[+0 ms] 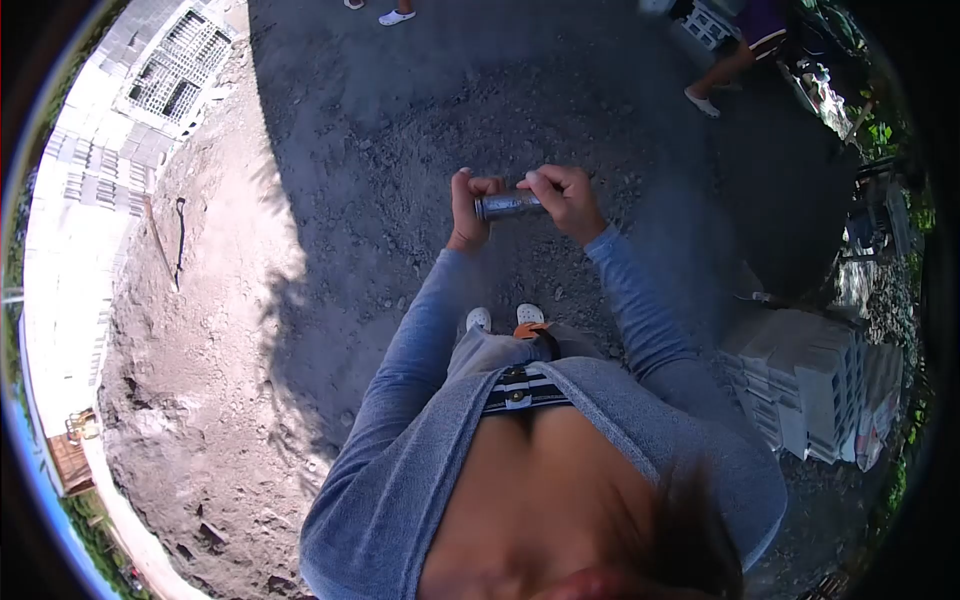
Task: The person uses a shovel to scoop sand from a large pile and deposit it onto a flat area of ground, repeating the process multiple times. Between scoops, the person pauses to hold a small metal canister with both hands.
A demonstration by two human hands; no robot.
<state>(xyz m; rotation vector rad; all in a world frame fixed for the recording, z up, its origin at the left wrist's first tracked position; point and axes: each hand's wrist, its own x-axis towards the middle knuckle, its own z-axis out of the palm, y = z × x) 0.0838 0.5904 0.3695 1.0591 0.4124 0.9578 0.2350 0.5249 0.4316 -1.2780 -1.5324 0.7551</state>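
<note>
Silvery can (507, 206) is held roughly crosswise in front of the body, between the left grip (468, 210) and the right grip (567, 205), above the shaded ground (400, 130). Loose grit is spread over that ground, and its left part is lit by strong sun. Along the left edge, pale concrete blocks (110, 185) are partly washed out by glare; at the lower right, a block stack (790, 345) is set in shade. At the upper right, another person's leg (735, 68) is seen, with a white shoe (702, 102) worn. On the sunlit ground, a long brown stick (158, 240) is laid. Below the can, white clogs (529, 316) are worn on the wearer's feet. By the left grip, the can's left end is clasped; by the right grip, its right end is pinched, fingers bent. Its print cannot be read.
</note>
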